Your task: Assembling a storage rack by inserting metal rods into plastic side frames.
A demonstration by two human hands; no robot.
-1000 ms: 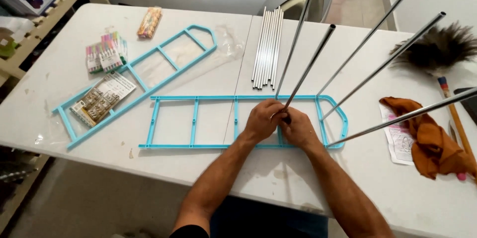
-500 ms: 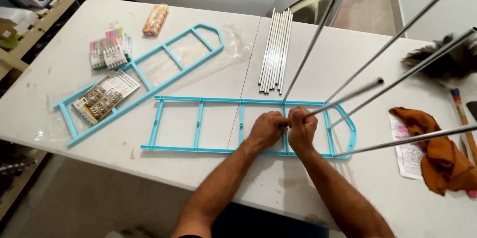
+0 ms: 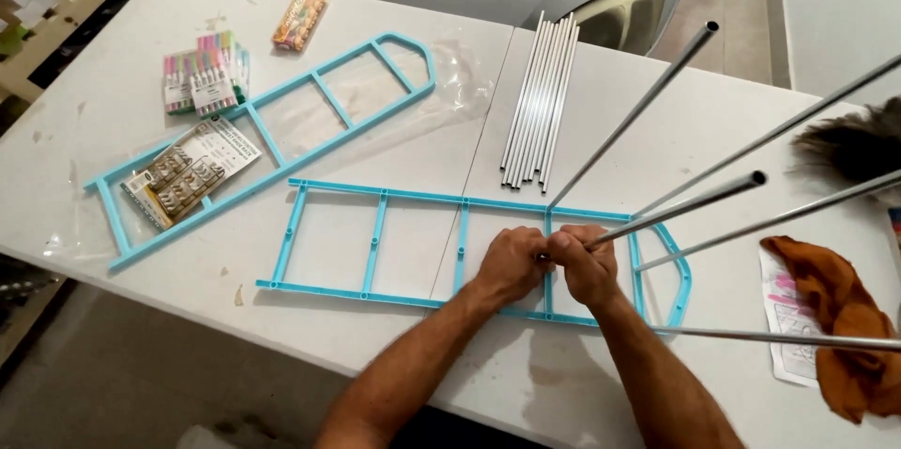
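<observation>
A light blue ladder-shaped plastic frame (image 3: pixel 375 247) lies flat on the white table (image 3: pixel 141 252). Both hands meet over its right-hand crossbar. My left hand (image 3: pixel 511 263) and my right hand (image 3: pixel 589 269) are closed together around the lower end of a grey metal rod (image 3: pixel 685 205), which slants up to the right toward the camera. Several other metal rods (image 3: pixel 648 102) stand up out of the frame's right end and fan outward.
A second blue frame (image 3: pixel 319 88) lies on clear plastic at the left, with marker packs (image 3: pixel 202 78), a carded pack of small metal parts (image 3: pixel 192 172) and an orange packet (image 3: pixel 300 17). Loose rods (image 3: pixel 540 102) lie at the back. An orange cloth (image 3: pixel 845 318), paper and feather duster (image 3: pixel 854 144) sit right.
The rod in my hands has tilted lower and further right, and its foot has moved to the crossbar. My hands have closed tighter together on it. The view has shifted slightly.
</observation>
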